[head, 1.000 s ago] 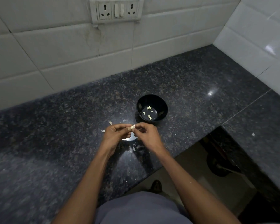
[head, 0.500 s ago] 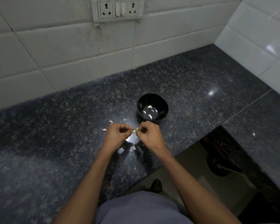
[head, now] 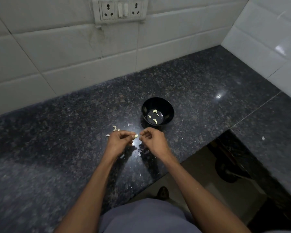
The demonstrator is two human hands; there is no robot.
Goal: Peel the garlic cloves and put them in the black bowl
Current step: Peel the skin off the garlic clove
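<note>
Left hand (head: 119,140) pinched a garlic clove (head: 136,136) near the worktop's front edge; right hand (head: 154,140), fingers curled, grip unclear, should strip skin before the black bowl (head: 170,109).

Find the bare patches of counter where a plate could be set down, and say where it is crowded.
Bare counter lies between the bowl and the tiled wall, and at far left. Crowded: around the left hand and right hand, with garlic cloves and peel scraps.

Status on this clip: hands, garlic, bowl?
Left hand pinches garlic clove; right hand curled, contents unclear. Black bowl holds four peeled cloves. Path to bowl unobstructed.
</note>
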